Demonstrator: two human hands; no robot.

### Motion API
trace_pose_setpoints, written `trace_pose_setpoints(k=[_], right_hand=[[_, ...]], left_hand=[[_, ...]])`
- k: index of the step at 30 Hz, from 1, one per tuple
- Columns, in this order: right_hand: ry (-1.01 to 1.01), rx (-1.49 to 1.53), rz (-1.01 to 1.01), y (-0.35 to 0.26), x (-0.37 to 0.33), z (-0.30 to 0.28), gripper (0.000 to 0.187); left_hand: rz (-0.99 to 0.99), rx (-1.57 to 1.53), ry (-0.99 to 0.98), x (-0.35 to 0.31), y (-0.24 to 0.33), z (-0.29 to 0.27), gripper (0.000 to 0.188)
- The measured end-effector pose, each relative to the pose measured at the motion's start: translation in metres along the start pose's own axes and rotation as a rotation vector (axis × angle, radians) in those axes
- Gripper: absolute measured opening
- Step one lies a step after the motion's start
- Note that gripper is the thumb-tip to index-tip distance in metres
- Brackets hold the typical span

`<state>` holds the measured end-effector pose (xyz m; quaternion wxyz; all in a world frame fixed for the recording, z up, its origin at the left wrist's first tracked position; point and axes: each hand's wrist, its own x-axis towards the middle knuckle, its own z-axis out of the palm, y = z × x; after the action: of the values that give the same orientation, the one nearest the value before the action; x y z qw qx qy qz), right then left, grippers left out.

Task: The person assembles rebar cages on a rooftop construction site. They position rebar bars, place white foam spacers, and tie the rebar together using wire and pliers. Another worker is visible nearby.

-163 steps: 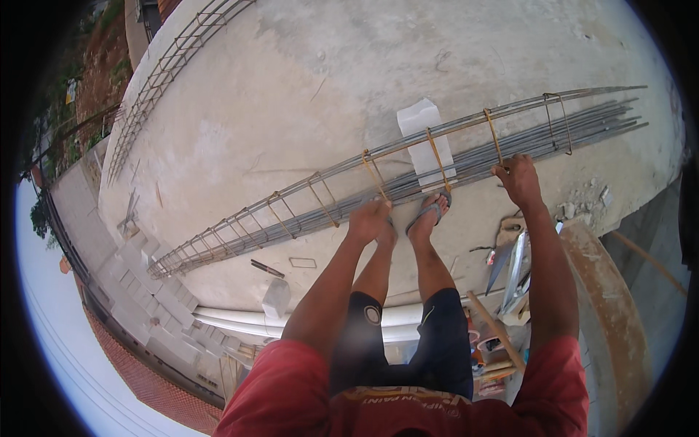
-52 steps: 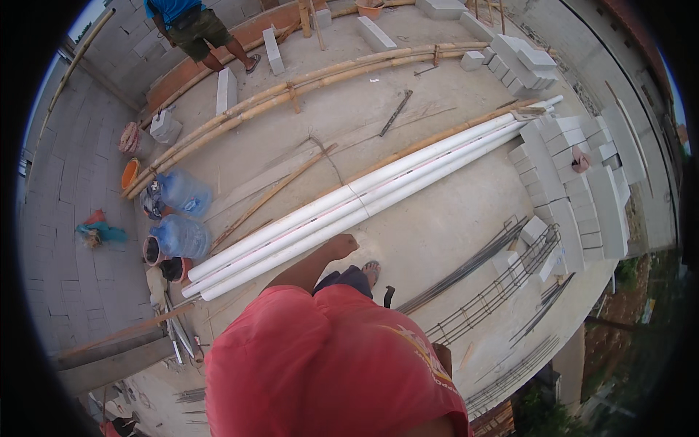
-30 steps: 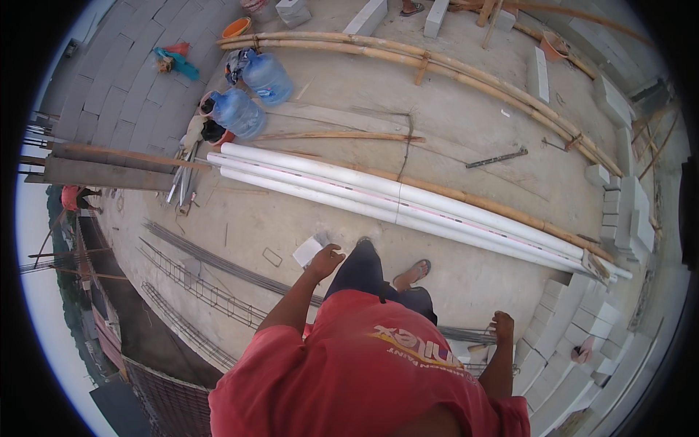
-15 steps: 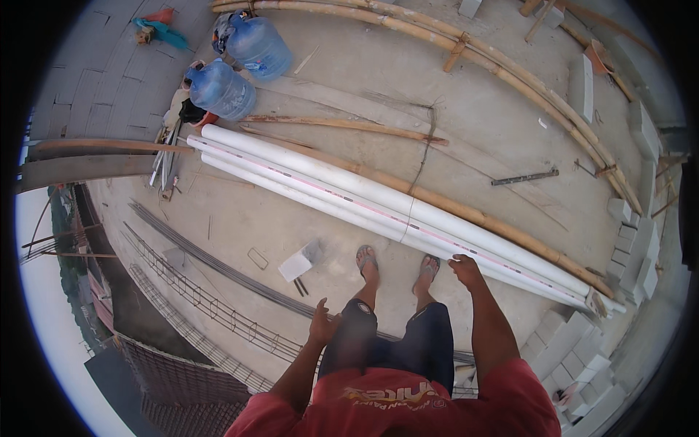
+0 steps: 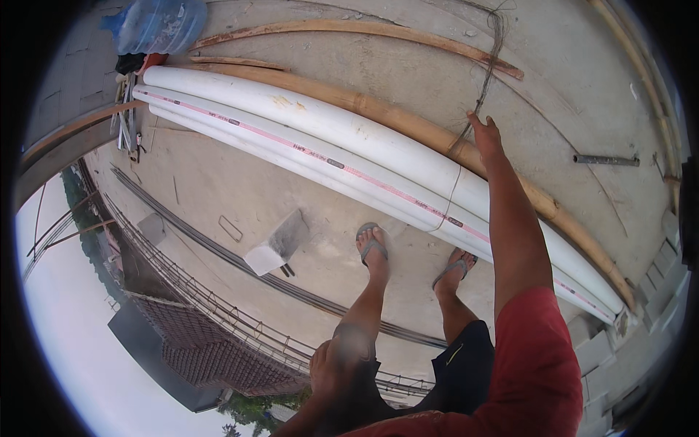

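Note:
A bundle of long white plastic pipes [image 5: 328, 124] runs across the floor in front of my feet, one with a pink printed stripe. A bamboo pole [image 5: 393, 116] lies along its far side. My right hand [image 5: 486, 137] stretches over the pipes to a clump of thin tie wire [image 5: 488, 76], fingers apart beside its strands. Whether they touch the wire, I cannot tell. One wire strand [image 5: 454, 191] crosses over the pipes. My left hand [image 5: 324, 368] is low at my bent left knee; its fingers are blurred and partly hidden.
A pale block [image 5: 280, 244] lies left of my feet near thin steel bars [image 5: 211, 229]. Beyond the bars are rebar cages [image 5: 240, 320] and a drop at the edge. A blue water jug [image 5: 164, 25] lies far left, a dark pipe piece [image 5: 606, 159] at right, white blocks [image 5: 593, 349] lower right.
My body has bent lower and closer to the pipes. My right hand has moved forward across them to the tie wire. My left hand has come down to my knee.

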<state>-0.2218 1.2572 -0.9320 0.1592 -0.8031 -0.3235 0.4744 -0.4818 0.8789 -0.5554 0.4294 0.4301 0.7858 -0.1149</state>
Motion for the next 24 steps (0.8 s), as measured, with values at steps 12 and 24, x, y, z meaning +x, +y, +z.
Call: trace_pose_setpoints(k=[12,24], right_hand=[[-0.16,0.73,0.009,-0.09,-0.115,-0.088,0.02],[-0.215,-0.001,-0.57,-0.162,-0.453,-0.345,0.029]], left_hand=[[-0.007,-0.125,-0.095,-0.018,0.029,-0.016,0.053],[0.262,-0.99,-0.056,-0.074,0.19,-0.153,0.06]])
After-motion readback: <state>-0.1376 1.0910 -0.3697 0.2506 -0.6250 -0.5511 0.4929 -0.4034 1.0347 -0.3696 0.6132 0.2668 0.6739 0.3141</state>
